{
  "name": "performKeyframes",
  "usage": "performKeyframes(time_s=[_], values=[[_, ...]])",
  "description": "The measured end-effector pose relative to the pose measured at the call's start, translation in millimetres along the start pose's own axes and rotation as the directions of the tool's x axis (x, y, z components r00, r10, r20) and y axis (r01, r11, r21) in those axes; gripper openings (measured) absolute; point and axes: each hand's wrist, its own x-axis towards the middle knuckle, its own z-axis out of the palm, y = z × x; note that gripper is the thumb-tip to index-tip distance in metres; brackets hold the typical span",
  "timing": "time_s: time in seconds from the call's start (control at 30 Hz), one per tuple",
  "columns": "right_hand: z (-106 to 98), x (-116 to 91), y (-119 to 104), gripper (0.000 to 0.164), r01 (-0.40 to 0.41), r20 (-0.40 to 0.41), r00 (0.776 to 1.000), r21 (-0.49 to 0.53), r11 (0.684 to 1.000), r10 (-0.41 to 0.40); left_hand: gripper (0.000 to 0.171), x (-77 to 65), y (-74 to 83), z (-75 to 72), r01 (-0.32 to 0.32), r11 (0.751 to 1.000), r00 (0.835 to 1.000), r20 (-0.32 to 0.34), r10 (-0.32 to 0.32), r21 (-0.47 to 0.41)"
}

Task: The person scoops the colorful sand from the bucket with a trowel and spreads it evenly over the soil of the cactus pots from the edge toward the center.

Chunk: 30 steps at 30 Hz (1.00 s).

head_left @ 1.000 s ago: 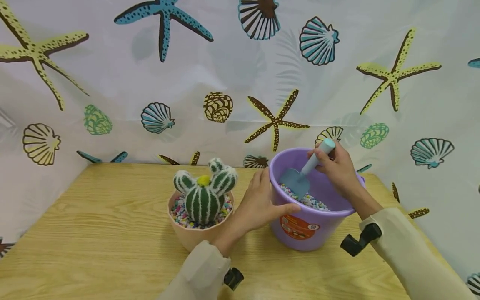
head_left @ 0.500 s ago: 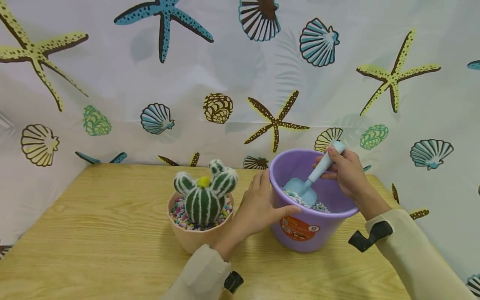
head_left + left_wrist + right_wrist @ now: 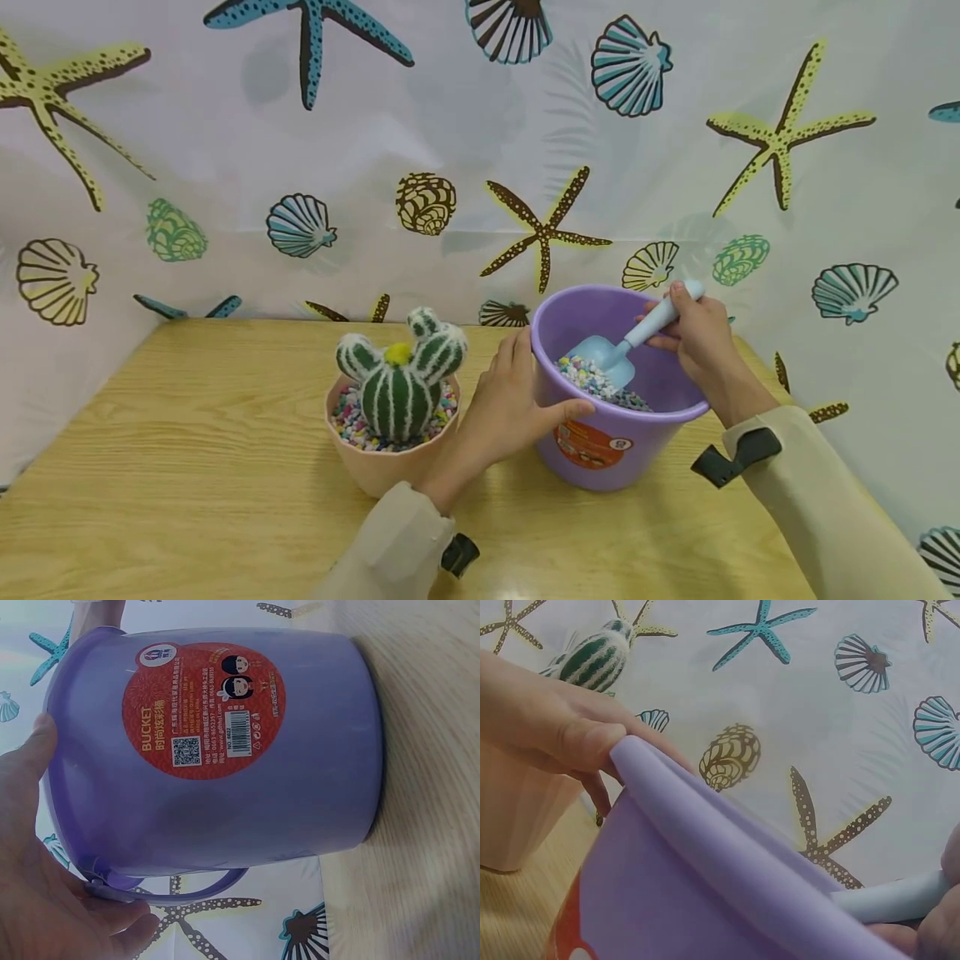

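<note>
On the desk (image 3: pixel 210 433), at the left, there is a pot (image 3: pixel 382 471) with a cactus (image 3: pixel 400 402) in coloured stones (image 3: pixel 349 418). To its right, the left hand (image 3: pixel 504 415) holds the bucket (image 3: pixel 647 446), its grip clamped around the left side at the rim. The bucket rests on the desk; inside, the scoop (image 3: pixel 645 330) touches pebbles (image 3: pixel 588 380) with its blade. The right hand (image 3: pixel 699 335) has its grip closed on the scoop's handle, which leans up to the right.

The right wrist view crops the pot (image 3: pixel 517 810), and the bucket (image 3: pixel 667 877) there partly hides the scoop (image 3: pixel 892 898).
</note>
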Motion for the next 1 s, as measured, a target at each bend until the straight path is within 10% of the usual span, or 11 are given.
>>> performKeyframes(time_s=[0.23, 0.7, 1.0], values=[[-0.4, 1.3, 1.7, 0.024, -0.002, -0.110, 0.994, 0.012, 1.000, 0.003, 0.113, -0.2, -1.8, 1.7, 0.002, 1.000, 1.000, 0.011, -0.002, -0.001], [-1.6, 1.0, -4.5, 0.025, -0.098, -0.033, 0.993, 0.269, 0.958, 0.111, 0.113, -0.7, -1.6, 1.0, 0.007, 1.000, 1.000, 0.005, -0.007, 0.002], [0.7, 2.4, -0.3, 0.022, 0.004, -0.071, 0.997, 0.002, 1.000, -0.004, 0.110, -0.5, -1.2, -0.3, -0.008, 1.000, 1.000, -0.019, 0.008, 0.019]])
